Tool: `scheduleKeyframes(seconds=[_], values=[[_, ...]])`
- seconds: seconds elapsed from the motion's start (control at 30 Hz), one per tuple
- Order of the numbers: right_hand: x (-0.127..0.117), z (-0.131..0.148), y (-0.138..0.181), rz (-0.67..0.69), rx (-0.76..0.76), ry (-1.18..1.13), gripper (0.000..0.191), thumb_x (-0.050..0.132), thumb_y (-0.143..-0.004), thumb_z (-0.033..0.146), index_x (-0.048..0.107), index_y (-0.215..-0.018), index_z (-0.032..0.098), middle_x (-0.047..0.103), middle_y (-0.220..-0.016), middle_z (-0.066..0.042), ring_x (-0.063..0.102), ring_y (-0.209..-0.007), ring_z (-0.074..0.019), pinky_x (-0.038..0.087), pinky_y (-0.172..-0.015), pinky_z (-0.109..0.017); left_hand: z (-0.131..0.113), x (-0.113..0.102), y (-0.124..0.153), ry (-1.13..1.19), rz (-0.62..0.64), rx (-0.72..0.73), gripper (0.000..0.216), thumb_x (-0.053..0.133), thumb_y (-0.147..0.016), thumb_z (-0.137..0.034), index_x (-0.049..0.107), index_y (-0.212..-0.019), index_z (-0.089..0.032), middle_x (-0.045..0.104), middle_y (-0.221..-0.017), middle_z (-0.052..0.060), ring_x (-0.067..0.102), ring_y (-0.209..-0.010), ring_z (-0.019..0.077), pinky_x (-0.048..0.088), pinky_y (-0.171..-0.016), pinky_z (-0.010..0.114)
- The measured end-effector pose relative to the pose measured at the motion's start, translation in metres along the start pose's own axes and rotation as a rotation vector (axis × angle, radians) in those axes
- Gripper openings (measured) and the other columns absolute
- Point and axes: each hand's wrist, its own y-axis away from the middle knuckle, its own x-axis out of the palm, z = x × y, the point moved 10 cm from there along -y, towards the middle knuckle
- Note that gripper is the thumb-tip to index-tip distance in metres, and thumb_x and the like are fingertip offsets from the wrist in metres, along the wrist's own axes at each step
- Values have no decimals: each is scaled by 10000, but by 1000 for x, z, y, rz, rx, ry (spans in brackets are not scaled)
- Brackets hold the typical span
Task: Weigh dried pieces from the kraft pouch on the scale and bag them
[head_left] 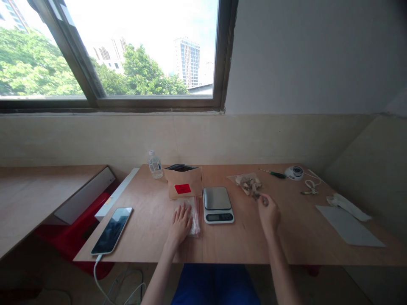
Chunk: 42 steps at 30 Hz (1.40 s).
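My left hand [182,221] lies flat with fingers spread on a stack of clear zip bags [194,224] with reddish edges. At the right, my right hand [269,213] is closed in a pinch at the near corner of a clear plastic bag [233,179] holding tan and grey dried pieces [250,184], which look like mushrooms. A kitchen scale [217,199] with a steel plate and dark display stands between my hands, with nothing on its plate. Just behind the zip bags, a brown paper pouch [171,186] with a red label stands upright, its top open.
A water bottle [155,165] stands at the back left, and a charging phone [112,231] lies at the front left. Toward the right are a green-handled screwdriver [277,174], a white dome camera [293,173] with its cable, a white sheet [349,225] and a crumpled white item [348,206].
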Motion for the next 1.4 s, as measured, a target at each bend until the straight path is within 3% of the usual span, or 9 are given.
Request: scheduleKeyframes(seconds=[0.1, 0.2, 0.3, 0.4, 0.5, 0.63, 0.77, 0.9, 1.4], values=[[-26, 44, 22, 81, -3, -205, 294, 468, -780, 360, 631, -928, 166, 676, -888, -137, 620, -791, -251, 454, -647, -304, -13, -25, -2, 159, -63, -51, 386, 398, -860, -267, 526, -1211, -173, 433, -1375, 155, 345, -1302, 287, 226, -1062, 500], [-29, 92, 46, 297, -57, -393, 245, 470, -792, 363, 602, -885, 179, 673, -873, -96, 627, -815, -229, 477, -683, -289, -53, -69, 4, 601, -124, 2, 431, 377, -887, -356, 432, -1284, -197, 448, -1362, 121, 391, -1272, 229, 299, -1045, 415], [-17, 133, 67, 573, -158, -522, 211, 465, -810, 343, 598, -831, 182, 661, -827, -51, 627, -794, -202, 488, -690, -272, -92, -92, 13, 1029, 41, 21, 451, 398, -878, -426, 423, -1291, -248, 452, -1352, 83, 509, -1142, 209, 428, -919, 321], [-4, 150, 82, 744, -217, -557, 201, 458, -838, 328, 603, -861, 192, 654, -823, -28, 624, -779, -184, 495, -681, -265, -112, -100, 25, 1192, 221, 53, 299, 508, -829, -419, 606, -1002, -196, 632, -975, 52, 591, -867, 171, 466, -742, 252], [1, 150, 83, 624, -238, -518, 245, 488, -835, 326, 567, -1035, 209, 634, -963, -55, 607, -852, -194, 499, -747, -309, -109, -96, 33, 1307, 263, -4, 230, 593, -776, -395, 575, -758, -166, 557, -678, -13, 522, -615, 101, 417, -567, 194], [-6, 153, 89, 288, -236, -438, 333, 542, -807, 332, 501, -1107, 191, 547, -1101, -119, 557, -903, -217, 479, -813, -382, -102, -85, 36, 1456, 167, -126, 247, 620, -751, -403, 533, -792, -176, 529, -675, -33, 501, -574, 84, 411, -516, 180], [17, 183, 120, 579, -307, -528, 179, 468, -865, 323, 564, -954, 202, 592, -953, -73, 577, -859, -187, 497, -766, -316, -102, -80, 36, 1558, 39, -200, 283, 611, -758, -408, 557, -918, -182, 601, -829, 9, 587, -753, 134, 484, -646, 218], [18, 193, 129, 713, -299, -574, 194, 473, -874, 348, 594, -944, 212, 624, -938, -46, 597, -889, -183, 490, -786, -297, -97, -82, 37, 1584, -38, -221, 285, 585, -778, -411, 561, -948, -183, 619, -897, 25, 600, -859, 156, 491, -751, 246], [19, 184, 128, 771, -277, -554, 190, 503, -865, 331, 651, -872, 212, 659, -878, -27, 613, -824, -167, 479, -738, -256, -108, -93, 38, 1360, 1, -38, 272, 494, -835, -444, 490, -780, -178, 521, -724, -18, 526, -685, 107, 456, -659, 219]])
